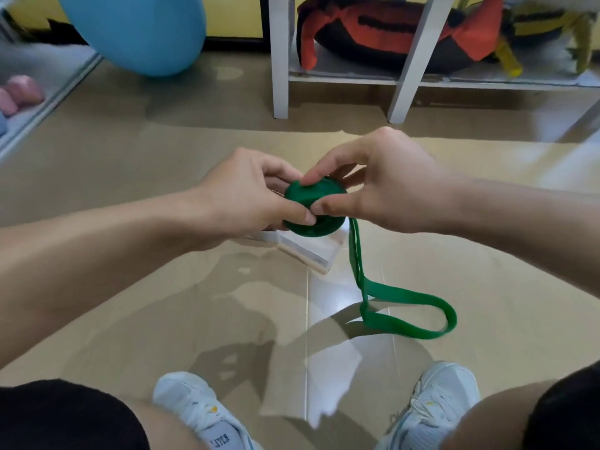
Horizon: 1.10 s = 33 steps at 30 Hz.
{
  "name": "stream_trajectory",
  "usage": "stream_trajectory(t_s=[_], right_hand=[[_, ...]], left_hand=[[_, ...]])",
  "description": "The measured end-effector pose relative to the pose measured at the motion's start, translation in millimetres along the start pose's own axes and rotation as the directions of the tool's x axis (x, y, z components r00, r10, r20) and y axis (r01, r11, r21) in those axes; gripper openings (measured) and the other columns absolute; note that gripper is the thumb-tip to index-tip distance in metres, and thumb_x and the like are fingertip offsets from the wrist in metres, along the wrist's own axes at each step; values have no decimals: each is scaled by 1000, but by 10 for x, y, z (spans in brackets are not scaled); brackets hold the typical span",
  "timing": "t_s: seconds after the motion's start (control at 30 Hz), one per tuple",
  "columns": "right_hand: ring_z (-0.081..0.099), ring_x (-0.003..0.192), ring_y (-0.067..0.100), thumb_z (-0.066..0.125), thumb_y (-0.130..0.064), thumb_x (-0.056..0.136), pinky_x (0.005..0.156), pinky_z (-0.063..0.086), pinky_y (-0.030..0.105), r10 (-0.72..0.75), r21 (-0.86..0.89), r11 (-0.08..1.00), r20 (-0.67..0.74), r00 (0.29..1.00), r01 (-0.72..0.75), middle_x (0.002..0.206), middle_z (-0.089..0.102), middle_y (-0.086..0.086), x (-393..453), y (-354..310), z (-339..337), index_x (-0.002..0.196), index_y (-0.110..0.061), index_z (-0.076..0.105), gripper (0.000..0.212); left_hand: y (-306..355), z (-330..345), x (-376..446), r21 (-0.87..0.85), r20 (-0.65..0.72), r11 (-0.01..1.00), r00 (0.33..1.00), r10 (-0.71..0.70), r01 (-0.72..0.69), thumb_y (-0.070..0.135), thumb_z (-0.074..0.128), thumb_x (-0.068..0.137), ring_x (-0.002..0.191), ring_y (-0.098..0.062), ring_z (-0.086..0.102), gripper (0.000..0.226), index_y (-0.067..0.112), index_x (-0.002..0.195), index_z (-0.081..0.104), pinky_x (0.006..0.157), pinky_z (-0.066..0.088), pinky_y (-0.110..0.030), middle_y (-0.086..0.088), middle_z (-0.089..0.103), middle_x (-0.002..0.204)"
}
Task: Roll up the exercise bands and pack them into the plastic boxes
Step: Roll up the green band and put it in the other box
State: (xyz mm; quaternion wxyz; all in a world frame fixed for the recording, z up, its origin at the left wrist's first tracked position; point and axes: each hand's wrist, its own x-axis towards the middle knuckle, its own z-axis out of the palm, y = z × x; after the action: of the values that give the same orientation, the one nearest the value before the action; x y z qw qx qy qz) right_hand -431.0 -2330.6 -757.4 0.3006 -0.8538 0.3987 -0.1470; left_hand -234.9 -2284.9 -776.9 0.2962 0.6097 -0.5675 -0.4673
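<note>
Head cam shows both your hands pinching the green band (313,207) roll: left hand (250,196) curled with its thumb on the near edge, right hand (383,186) arched over, thumb and forefinger clamped on top. Its loose tail hangs to the floor (162,157), above a clear plastic box (311,251).

The left hand (250,193) and right hand (383,186) cover much of the green band's roll (308,206), so its winding cannot be counted. The plastic box (311,251) at 6 o'clock of the roll is mostly hidden, its contents unclear. The blue ball (136,30), at 11 o'clock, is cut by the top edge. The shoe (201,414) lettering is unreadable.
</note>
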Motion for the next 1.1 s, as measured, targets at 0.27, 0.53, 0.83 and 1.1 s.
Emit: stream_trajectory(t_s=[0.27, 0.53, 0.83, 1.1], right_hand=[[73, 94, 31, 90, -26, 64, 87, 60, 51, 134, 412, 905, -35, 990, -107, 95, 74, 15, 17, 386, 34, 88, -13, 64, 38], [72, 77, 10, 88, -23, 72, 75, 61, 37, 120, 166, 979, -10, 993, -116, 80, 75, -10, -14, 285, 101, 82, -30, 70, 22], [70, 96, -4, 86, -16, 77, 89, 57, 22, 55, 178, 982, 30, 998, -59, 102, 77, -15, -31, 298, 145, 91, -34, 77, 25], [71, 99, 18, 94, -19, 65, 85, 62, 43, 70, 359, 932, -46, 996, -49, 99, 74, 0, -20, 451, 172, 87, -26, 61, 40]], left_hand=[[-137, 17, 89, -546, 55, 827, 991, -126, 135, 0, 73, 66, 94, -27, 77, 46, 2, 111, 63, 79, 64, -34, -15, 77, 108], [-164, 149, 181, 54, 74, 998, 997, -27, 23, 21, 95, 63, 93, -11, 75, 60, 27, 112, 61, 86, 59, -28, 6, 78, 103], [-130, 170, 176, 69, 39, 992, 993, -107, 104, 1, 90, 67, 87, -25, 78, 33, 10, 94, 74, 87, 63, -42, -4, 80, 86], [-229, 162, 117, -393, 74, 903, 985, -158, 174, -25, 68, 72, 79, -25, 75, 38, 2, 97, 59, 67, 63, -30, -17, 76, 91]])
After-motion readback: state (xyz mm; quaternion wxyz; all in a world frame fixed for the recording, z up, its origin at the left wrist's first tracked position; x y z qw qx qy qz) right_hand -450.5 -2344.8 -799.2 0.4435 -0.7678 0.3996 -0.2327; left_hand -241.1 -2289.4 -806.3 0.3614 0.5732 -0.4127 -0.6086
